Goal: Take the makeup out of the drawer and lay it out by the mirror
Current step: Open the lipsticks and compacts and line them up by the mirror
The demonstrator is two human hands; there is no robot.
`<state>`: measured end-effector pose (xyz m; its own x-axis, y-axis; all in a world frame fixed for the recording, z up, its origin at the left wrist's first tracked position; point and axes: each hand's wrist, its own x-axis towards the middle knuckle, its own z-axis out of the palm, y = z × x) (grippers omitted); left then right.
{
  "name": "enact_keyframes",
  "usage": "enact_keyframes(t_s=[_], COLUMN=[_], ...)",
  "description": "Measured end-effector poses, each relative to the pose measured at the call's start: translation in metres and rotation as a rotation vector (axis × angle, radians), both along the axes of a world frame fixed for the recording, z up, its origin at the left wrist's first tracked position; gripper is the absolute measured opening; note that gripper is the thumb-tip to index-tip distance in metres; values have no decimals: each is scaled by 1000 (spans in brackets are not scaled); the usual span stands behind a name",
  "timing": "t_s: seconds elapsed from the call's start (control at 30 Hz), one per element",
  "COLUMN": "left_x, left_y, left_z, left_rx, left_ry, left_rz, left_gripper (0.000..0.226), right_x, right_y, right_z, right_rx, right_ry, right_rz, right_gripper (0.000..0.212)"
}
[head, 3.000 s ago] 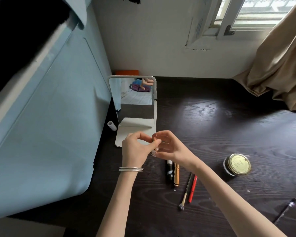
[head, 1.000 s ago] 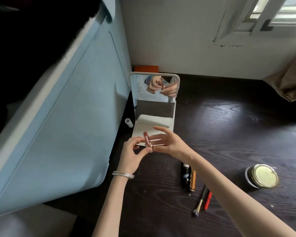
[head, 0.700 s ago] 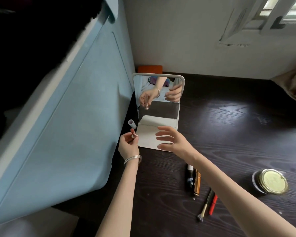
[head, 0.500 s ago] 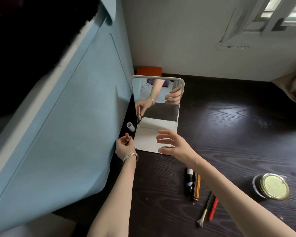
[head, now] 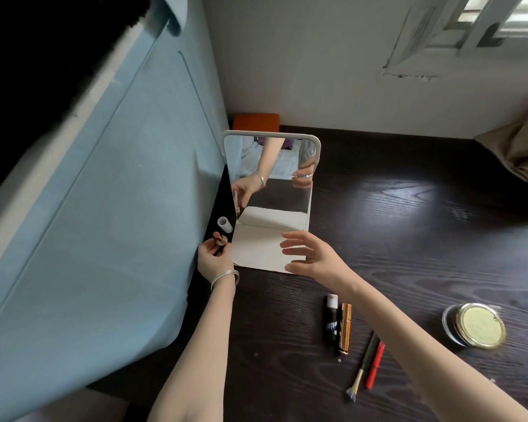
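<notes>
My left hand (head: pixel 211 259) pinches a small rose-gold lipstick (head: pixel 219 240) just left of the white standing mirror (head: pixel 270 190), close to a small white tube (head: pixel 224 224) standing by the mirror's left edge. My right hand (head: pixel 311 254) hovers with fingers spread over the mirror's white base (head: pixel 256 248), holding nothing. On the dark table lie a black tube (head: pixel 332 320), a gold tube (head: pixel 345 328), a thin brush (head: pixel 363 367) and a red pencil (head: pixel 376 363), side by side.
A large light-blue cabinet panel (head: pixel 104 208) leans along the left. A round gold-lidded tin (head: pixel 476 325) sits at the right. An orange box (head: pixel 256 123) stands behind the mirror against the wall. A beige curtain (head: pixel 518 147) hangs at far right.
Both hands held the lipstick together in front of the mirror. My left hand has carried it leftward and down beside the white tube; my right hand let go and stays spread over the base.
</notes>
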<state>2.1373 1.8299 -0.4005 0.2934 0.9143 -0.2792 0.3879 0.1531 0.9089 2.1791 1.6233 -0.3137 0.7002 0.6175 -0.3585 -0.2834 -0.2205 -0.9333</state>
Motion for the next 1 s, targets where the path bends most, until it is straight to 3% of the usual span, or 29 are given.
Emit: enact_keyframes(t_s=[0.1, 0.2, 0.27, 0.4, 0.5, 1.0], left_x=[-11, -33, -46, -60, -65, -71], left_y=[-9, -38, -67, -126, -161, -181], left_z=[15, 36, 47, 50, 49, 35], left_rx=[37, 173, 226, 240, 205, 173], left_ry=[52, 44, -3, -17, 14, 621], left_rz=[1, 0, -159, -619, -831, -1025], left_gripper=[41, 28, 14, 20, 17, 45], right_x=[-1, -6, -12, -30, -46, -92], right_y=[-16, -44, -66, -105, -129, -133], right_z=[2, 4, 1, -6, -9, -29], right_rx=[-26, -79, -119, -194, -225, -205], right_ry=[-38, -73, -80, -76, -69, -41], right_rz=[-22, -74, -110, -159, -212, -185], right_gripper=[49, 48, 47, 47, 47, 42])
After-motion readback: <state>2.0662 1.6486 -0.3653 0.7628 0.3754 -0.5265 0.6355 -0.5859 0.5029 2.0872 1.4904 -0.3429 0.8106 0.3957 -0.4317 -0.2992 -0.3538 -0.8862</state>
